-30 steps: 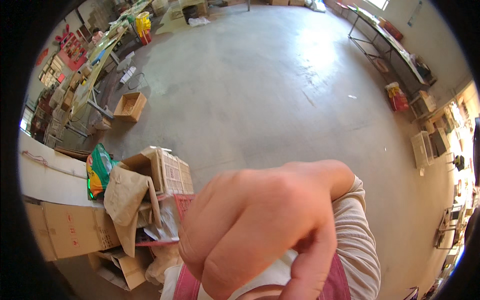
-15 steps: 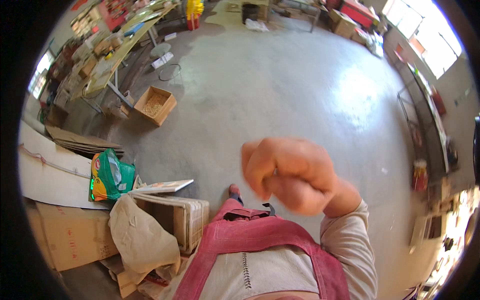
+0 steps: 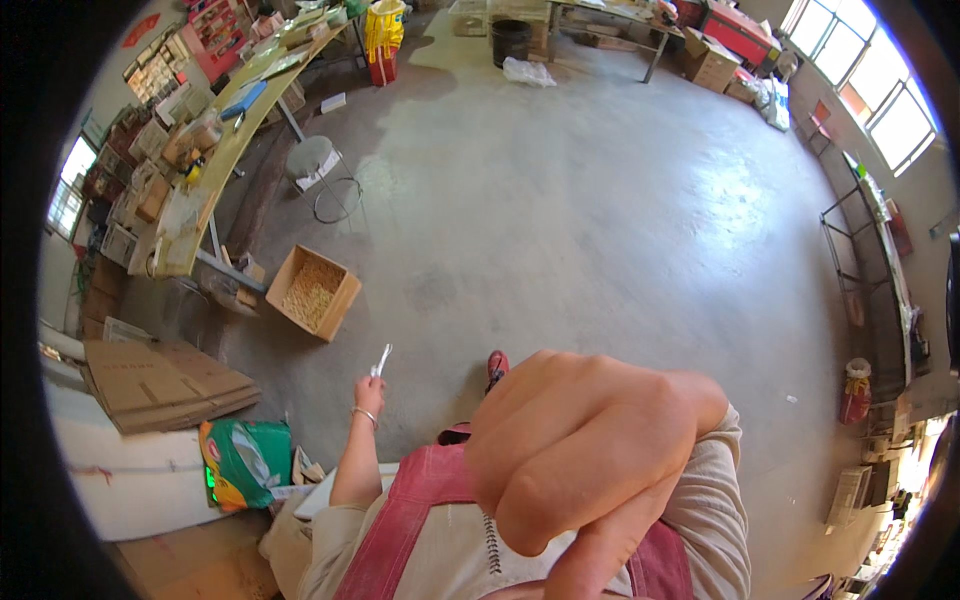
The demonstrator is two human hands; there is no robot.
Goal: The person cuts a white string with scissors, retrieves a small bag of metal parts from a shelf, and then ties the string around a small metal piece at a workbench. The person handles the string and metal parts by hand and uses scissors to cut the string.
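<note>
Left hand (image 3: 368, 396) closed round a slender, whitish strip-like object (image 3: 380, 362), which sticks up past the fingers over the grey floor (image 3: 560, 200); exact kind too small to tell. Right hand (image 3: 585, 455) large near the camera, fingers curled in, back of hand showing; can't tell if it has hold of anything. Open brown cardboard box (image 3: 343, 303) on the floor by the long yellowish desk (image 3: 205, 190) holds many small tan pieces (image 3: 311, 296). Round black bucket (image 3: 511, 44) sits farther off, contents unreadable. Green-and-orange plastic bag (image 3: 250, 462) near left forearm.
</note>
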